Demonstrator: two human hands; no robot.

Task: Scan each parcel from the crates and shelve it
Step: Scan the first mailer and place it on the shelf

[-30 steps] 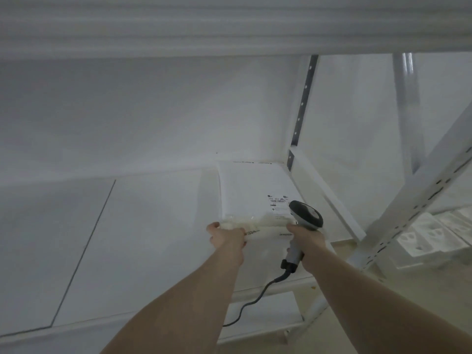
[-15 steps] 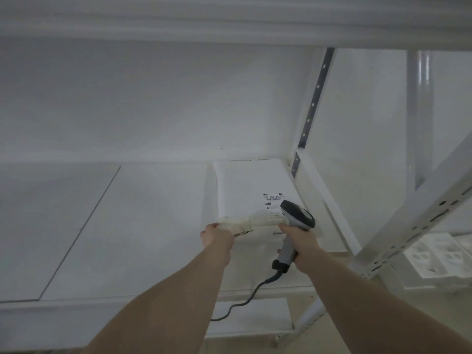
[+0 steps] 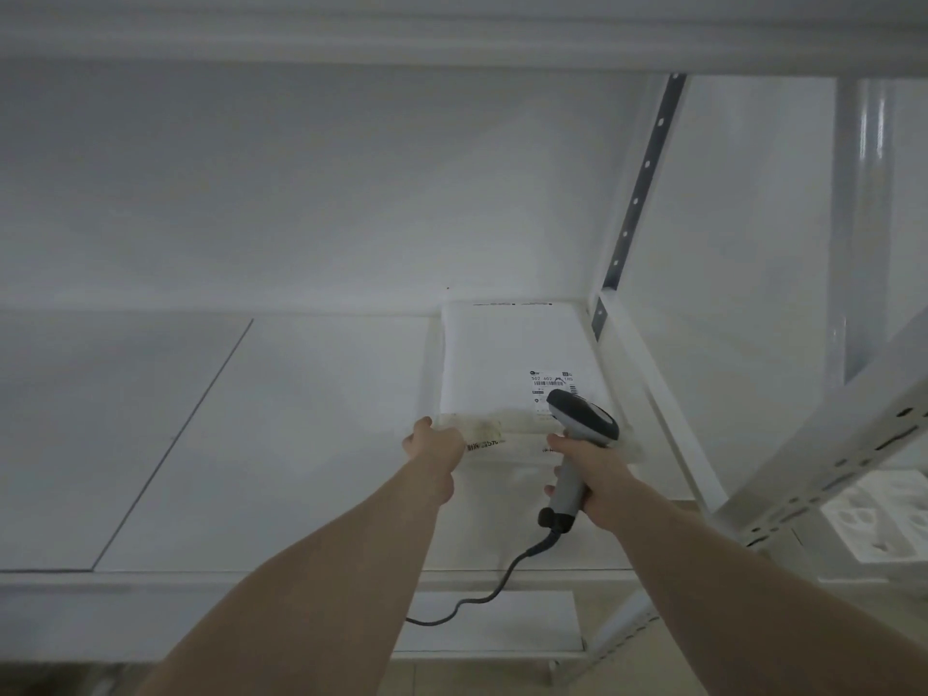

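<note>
A flat white parcel (image 3: 497, 359) with a printed label lies on the white shelf board (image 3: 281, 444), tucked into the back right corner. My left hand (image 3: 434, 447) grips the near left edge of the parcel. My right hand (image 3: 590, 469) holds a grey corded barcode scanner (image 3: 577, 444) by its handle, and its fingers also touch the near right edge of the parcel. The scanner head sits over the parcel's label.
A perforated white upright (image 3: 635, 193) and a slanted brace (image 3: 823, 474) frame the shelf's right side. Another shelf (image 3: 452, 37) runs overhead. White moulded trays (image 3: 879, 519) lie beyond the rack at the right. A lower shelf (image 3: 492, 625) shows under the board.
Both hands have pushed the parcel further back on the shelf, up against the rear wall. The grip on parcel and scanner is unchanged.
</note>
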